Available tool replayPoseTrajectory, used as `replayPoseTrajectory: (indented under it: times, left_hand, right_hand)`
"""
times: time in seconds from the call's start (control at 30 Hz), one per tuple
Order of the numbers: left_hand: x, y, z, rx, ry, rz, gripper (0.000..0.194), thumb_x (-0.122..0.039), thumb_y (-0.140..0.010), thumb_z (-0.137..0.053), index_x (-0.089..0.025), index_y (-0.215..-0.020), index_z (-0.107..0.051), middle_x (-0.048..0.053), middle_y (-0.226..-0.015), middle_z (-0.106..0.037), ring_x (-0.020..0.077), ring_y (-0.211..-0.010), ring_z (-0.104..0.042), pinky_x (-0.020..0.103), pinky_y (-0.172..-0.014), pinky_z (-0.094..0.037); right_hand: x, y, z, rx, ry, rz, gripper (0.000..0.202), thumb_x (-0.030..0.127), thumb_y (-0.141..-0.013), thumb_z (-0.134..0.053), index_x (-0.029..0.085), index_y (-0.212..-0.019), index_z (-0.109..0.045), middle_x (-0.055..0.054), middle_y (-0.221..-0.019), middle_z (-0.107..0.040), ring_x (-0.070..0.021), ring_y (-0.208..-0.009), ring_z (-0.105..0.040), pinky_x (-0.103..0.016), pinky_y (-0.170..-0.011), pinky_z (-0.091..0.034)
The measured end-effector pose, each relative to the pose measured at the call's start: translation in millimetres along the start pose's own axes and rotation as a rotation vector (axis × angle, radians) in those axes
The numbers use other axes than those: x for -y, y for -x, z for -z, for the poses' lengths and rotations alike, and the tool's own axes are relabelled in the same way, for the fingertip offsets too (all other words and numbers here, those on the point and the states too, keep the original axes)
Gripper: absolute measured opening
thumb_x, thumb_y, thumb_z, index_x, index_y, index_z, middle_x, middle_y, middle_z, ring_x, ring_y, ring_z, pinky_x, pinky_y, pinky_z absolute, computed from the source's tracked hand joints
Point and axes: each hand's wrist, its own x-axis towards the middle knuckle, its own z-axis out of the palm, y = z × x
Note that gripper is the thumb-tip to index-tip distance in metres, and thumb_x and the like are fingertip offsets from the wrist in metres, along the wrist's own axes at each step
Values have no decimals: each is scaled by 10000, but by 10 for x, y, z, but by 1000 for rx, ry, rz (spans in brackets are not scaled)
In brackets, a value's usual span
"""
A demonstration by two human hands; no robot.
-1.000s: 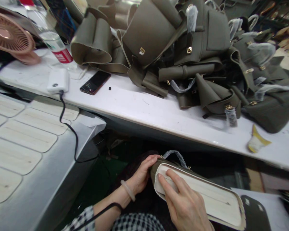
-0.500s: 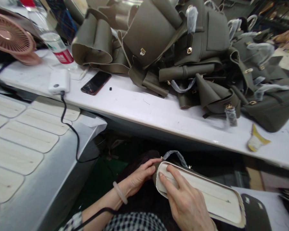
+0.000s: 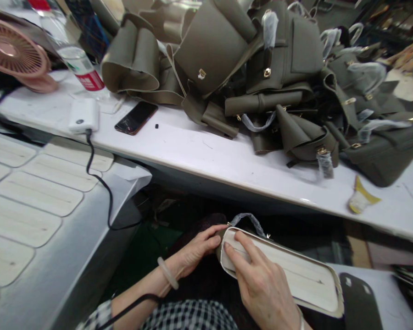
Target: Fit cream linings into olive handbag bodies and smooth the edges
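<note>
A dark olive handbag (image 3: 219, 239) lies on its side over my lap, its long cream base panel (image 3: 306, 279) facing up inside a pale raised rim. My left hand (image 3: 198, 250) is closed on the bag's near-left end, thumb and fingers at its edge. The index and middle fingers of my right hand (image 3: 263, 284) are spread and press flat on the left part of the panel; its thumb and other fingers are mostly hidden. Behind the rim rises the bag's plastic-wrapped handle (image 3: 249, 221). A dark olive flap (image 3: 359, 300) extends at the right end.
Several cream panels (image 3: 37, 183) lie in rows on the grey surface at left. Across the white table (image 3: 192, 151) are a phone (image 3: 136, 118), a white power bank (image 3: 84, 115) with a black cable, a bottle (image 3: 84, 71), a pink fan (image 3: 15, 50), piled olive bags (image 3: 223, 50) and a yellow-white scrap (image 3: 362, 196).
The bag and both my hands have shifted slightly left in view, and the table scene shifts left too. My hands keep the same places on the bag.
</note>
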Motion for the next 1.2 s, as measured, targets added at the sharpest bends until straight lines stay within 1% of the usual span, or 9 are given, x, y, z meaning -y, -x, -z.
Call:
replayPoseTrajectory:
  times: [0.2, 0.3, 0.37, 0.5, 0.63, 0.77, 0.93, 1.07, 1.2]
  left_hand:
    - [-24, 41, -63, -60, -91, -10, 560, -476, -859, -637, -232, -1358, -566, 114, -1393, -583, 340, -1326, -482, 521, -1123, -339]
    - [-22, 69, -94, -110, -122, -44, 569, -480, -850, -640, -234, -1358, -572, 107, -1423, -560, 340, -1363, -439, 514, -1145, -313]
    - [-25, 81, -108, -132, -125, -47, 589, -472, -835, -656, -234, -1366, -567, 107, -1424, -560, 343, -1359, -444, 518, -1146, -313]
    - [-48, 84, -144, -133, -124, -33, 573, -439, -833, -653, -225, -1359, -574, 104, -1400, -582, 338, -1339, -469, 506, -1134, -336]
    - [-62, 81, -214, -141, -117, -59, 518, -400, -859, -610, -213, -1342, -583, 93, -1382, -598, 323, -1302, -509, 486, -1124, -355]
    - [-55, 84, -270, -169, -151, -89, 483, -388, -881, -583, -193, -1323, -596, 91, -1329, -638, 311, -1259, -549, 465, -1102, -385]
    - [-18, 90, -257, -266, -278, -119, 485, -413, -874, -610, -199, -1310, -613, 75, -1321, -650, 292, -1235, -570, 427, -1101, -392]
    - [-6, 104, -267, -309, -273, -87, 504, -428, -876, -627, -203, -1326, -601, 80, -1318, -653, 303, -1234, -578, 428, -1079, -422]
    - [-67, 96, -344, -352, -311, -87, 537, -454, -869, -639, -178, -1328, -603, 93, -1294, -668, 310, -1230, -584, 411, -1060, -447]
  right_hand:
    - [-9, 16, -42, 5, 8, -9, 461, 65, -890, -393, 266, -1215, -651, -72, -1418, -542, -277, -1032, -679, -370, -652, -640]
    - [-7, 17, -49, -17, 15, -11, 464, 66, -885, -389, 271, -1206, -656, -61, -1403, -556, -268, -1007, -686, -355, -623, -638]
    - [-8, 17, -46, -36, 16, -5, 471, 64, -881, -385, 272, -1204, -658, -55, -1388, -570, -262, -986, -691, -349, -615, -637]
    - [-14, 10, -37, -69, 32, 11, 470, 69, -874, -387, 266, -1200, -663, -50, -1371, -584, -259, -946, -698, -343, -587, -632]
    - [-25, 0, -40, -120, 28, 26, 453, 81, -884, -380, 255, -1185, -670, -42, -1336, -612, -247, -914, -699, -320, -576, -621]
    - [-53, 16, -70, -181, 1, 41, 420, 94, -918, -367, 223, -1192, -657, -49, -1281, -651, -235, -904, -695, -303, -612, -599]
    - [-88, 31, -122, -269, -60, 38, 322, 147, -965, -391, 92, -1211, -592, -105, -1127, -718, -221, -794, -689, -296, -577, -534]
    - [-102, 19, -160, -328, -82, 45, 297, 142, -966, -404, 80, -1184, -597, -102, -1107, -728, -208, -764, -684, -295, -567, -493]
    - [-112, 18, -176, -355, -136, 36, 301, 125, -953, -405, 76, -1163, -615, -104, -1140, -718, -203, -783, -680, -303, -629, -488]
